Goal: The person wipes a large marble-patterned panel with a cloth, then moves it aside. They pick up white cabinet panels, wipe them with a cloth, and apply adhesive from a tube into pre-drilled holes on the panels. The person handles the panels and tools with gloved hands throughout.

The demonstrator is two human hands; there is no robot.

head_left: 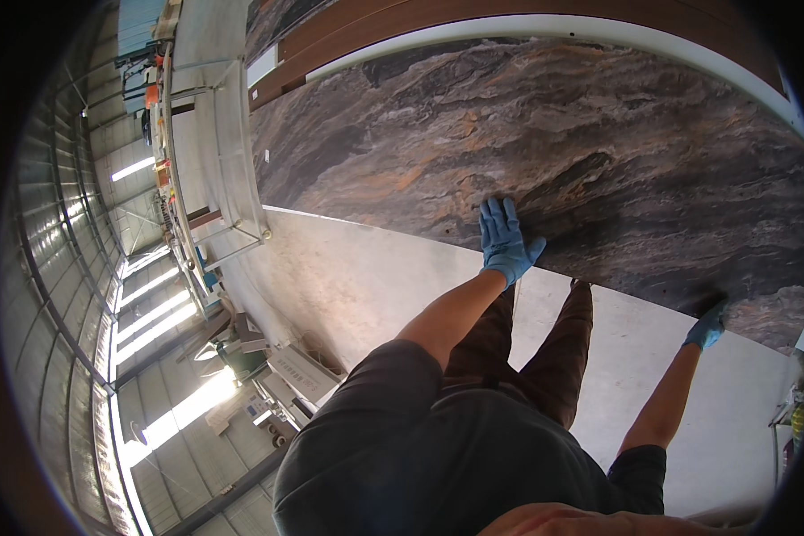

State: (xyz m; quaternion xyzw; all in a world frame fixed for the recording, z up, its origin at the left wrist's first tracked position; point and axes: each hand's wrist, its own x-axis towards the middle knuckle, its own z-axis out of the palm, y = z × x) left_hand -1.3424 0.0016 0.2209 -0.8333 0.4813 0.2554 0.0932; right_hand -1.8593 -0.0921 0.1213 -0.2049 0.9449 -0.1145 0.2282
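A large panel (402,143) with a dark grey and brown marbled face, streaked with orange, lies in front of me. My left hand (506,237), in a blue glove, rests flat on the panel near its close edge, fingers stretched and thumb out to the side. Further right, my right hand (707,329), also gloved in blue, is at the same edge with its fingers curled. A dark patch on the panel lies just beyond these fingers; whether it is a held thing or a shadow is unclear.
Reddish-brown boards (473,20) with a white edge strip lie beyond the panel. A metal frame (241,228) stands to the left on the pale floor (348,268). Grey box-shaped equipment (302,373) sits at the lower left. Small items are at the far right rim.
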